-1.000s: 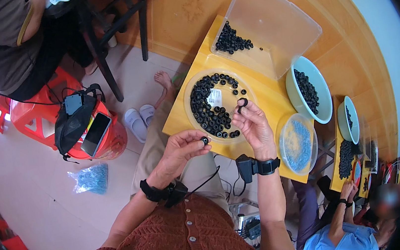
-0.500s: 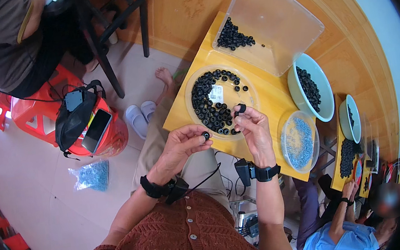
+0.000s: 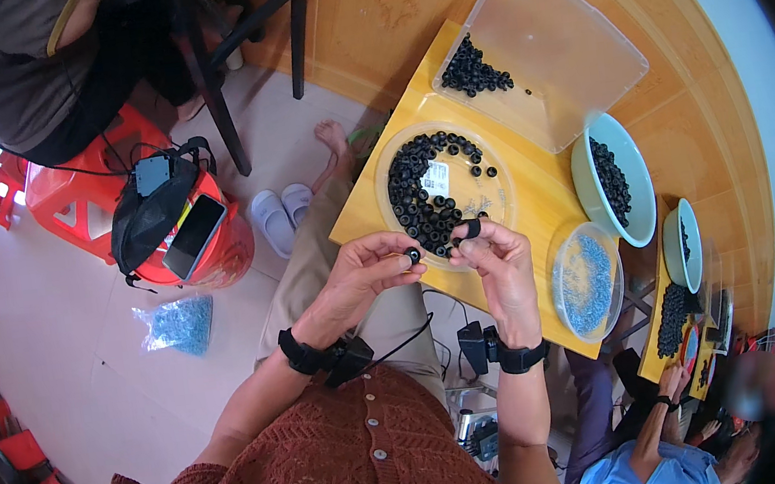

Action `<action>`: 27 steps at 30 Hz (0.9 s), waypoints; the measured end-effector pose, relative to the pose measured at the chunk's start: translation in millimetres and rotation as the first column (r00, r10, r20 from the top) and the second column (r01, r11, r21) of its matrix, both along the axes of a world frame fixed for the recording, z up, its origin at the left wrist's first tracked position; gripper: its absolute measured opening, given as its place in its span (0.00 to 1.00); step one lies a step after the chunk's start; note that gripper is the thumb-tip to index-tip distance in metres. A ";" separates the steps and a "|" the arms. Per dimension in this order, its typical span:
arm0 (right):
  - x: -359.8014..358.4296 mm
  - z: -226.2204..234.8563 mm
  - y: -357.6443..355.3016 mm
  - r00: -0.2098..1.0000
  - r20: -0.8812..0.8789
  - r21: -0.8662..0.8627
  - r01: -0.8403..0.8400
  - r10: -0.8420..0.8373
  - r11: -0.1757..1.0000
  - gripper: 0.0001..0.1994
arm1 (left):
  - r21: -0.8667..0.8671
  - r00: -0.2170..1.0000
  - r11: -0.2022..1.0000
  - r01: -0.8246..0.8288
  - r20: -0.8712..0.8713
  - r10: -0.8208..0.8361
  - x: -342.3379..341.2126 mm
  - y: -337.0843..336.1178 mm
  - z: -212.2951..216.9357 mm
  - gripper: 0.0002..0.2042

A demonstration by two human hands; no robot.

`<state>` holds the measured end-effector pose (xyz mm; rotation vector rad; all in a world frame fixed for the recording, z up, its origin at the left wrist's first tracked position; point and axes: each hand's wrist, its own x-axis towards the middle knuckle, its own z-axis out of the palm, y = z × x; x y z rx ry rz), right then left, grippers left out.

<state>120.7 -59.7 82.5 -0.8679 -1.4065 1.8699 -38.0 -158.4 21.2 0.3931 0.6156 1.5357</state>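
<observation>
In front of my body, my left hand [image 3: 365,276] pinches a small black ring-shaped piece [image 3: 411,255] between thumb and fingertips. My right hand [image 3: 504,264] is just to its right, thumb and fingers drawn together, with a black band [image 3: 473,228] around one finger. Whatever is between its fingertips is too small to make out. Both hands are at the near edge of a round clear tray [image 3: 502,170] bearing many black ring-shaped pieces [image 3: 412,186] and a white label. A round clear tub [image 3: 619,296] of small light-blue bits [image 3: 586,283] stands right of my right hand.
The yellow table [image 3: 450,41] also carries a clear box [image 3: 565,36] with black pieces and a pale-green bowl [image 3: 642,228] of them. A red stool [image 3: 233,256] holding a phone [image 3: 196,234] and a bag of blue bits [image 3: 180,327] are left. Another person [image 3: 643,472] works at lower right.
My right hand has come down slightly and its fingers have drawn closer to my left hand. The left hand keeps its black piece. The whole view has shifted a little.
</observation>
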 end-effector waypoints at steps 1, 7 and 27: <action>-1.4 0.5 -3.0 1.000 0.030 0.063 -0.004 0.002 0.998 0.08 | -0.001 1.000 1.000 0.000 0.002 0.000 0.0 0.3 -0.1 0.10; -18.9 6.1 -24.8 0.973 0.203 0.348 0.032 -0.109 0.937 0.09 | 0.017 0.999 1.000 0.020 -0.036 -0.019 -0.4 0.5 -1.6 0.09; -32.5 6.2 -30.4 0.915 0.324 0.575 0.010 -0.239 0.818 0.07 | 0.006 0.999 0.999 -0.045 -0.007 0.045 -6.5 -3.3 -2.2 0.10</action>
